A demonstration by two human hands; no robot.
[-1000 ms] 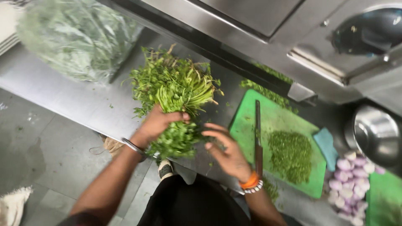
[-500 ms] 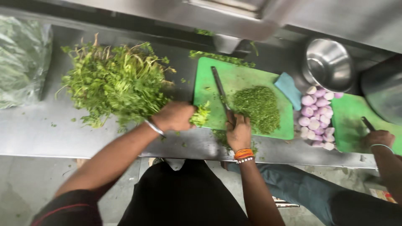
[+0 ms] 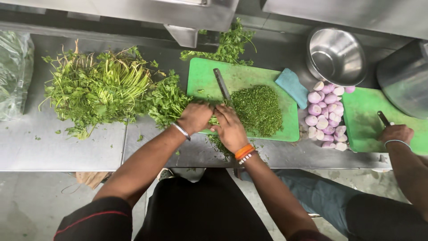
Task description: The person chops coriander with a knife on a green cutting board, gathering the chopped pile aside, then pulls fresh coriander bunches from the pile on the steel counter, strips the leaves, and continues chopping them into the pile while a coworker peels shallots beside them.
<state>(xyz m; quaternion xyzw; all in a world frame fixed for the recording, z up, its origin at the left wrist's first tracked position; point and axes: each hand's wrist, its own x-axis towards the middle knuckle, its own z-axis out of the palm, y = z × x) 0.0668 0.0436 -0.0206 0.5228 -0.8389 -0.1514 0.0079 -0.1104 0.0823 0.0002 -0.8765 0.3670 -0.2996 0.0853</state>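
My left hand (image 3: pixel 195 117) presses a bunch of green herbs (image 3: pixel 171 102) onto the left edge of a green cutting board (image 3: pixel 209 80). My right hand (image 3: pixel 228 126) grips the handle of a knife (image 3: pixel 221 84) whose blade points away from me across the board. To the right of the blade lies a mound of finely chopped herbs (image 3: pixel 257 109). A large pile of uncut leafy herbs (image 3: pixel 96 89) lies on the steel counter (image 3: pixel 67 143) to the left.
A co-worker's hand (image 3: pixel 397 133) holds a knife on a second green board (image 3: pixel 363 120) at the right. Peeled halved onions (image 3: pixel 327 111), a blue cloth (image 3: pixel 292 85) and a steel bowl (image 3: pixel 335 54) sit between the boards. A bag of greens (image 3: pixel 15 73) lies far left.
The view has swung to the right along the counter. My left hand has carried a bunch of herbs from the pile onto the board, and my right hand has taken hold of the knife.
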